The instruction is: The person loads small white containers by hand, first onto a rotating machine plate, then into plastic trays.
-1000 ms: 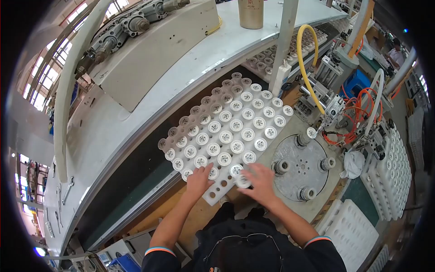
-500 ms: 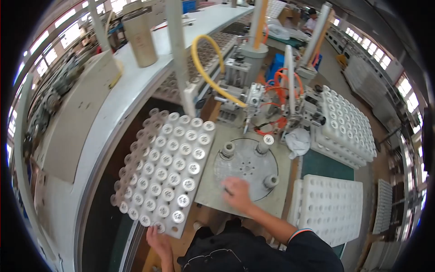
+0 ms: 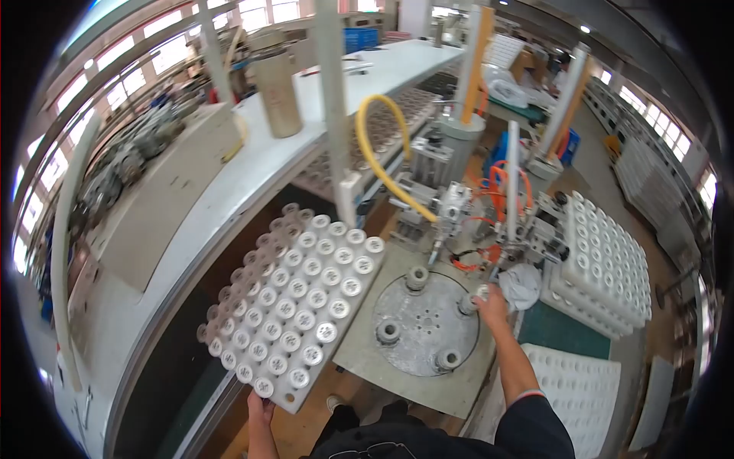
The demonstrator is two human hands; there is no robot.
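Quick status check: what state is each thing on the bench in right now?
Parts tray: nearly full, few near holes empty.
Turntable: three posts look bare.
Left hand: touching the tray's near edge.
Right hand: at the fourth post, fingertips on a white part.
Near-right tray: empty.

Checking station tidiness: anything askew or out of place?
The white parts tray lies skewed to the bench, its near corner seemingly overhanging the edge where the left hand touches it. A crumpled white rag sits beside the round fixture plate, by the right hand.
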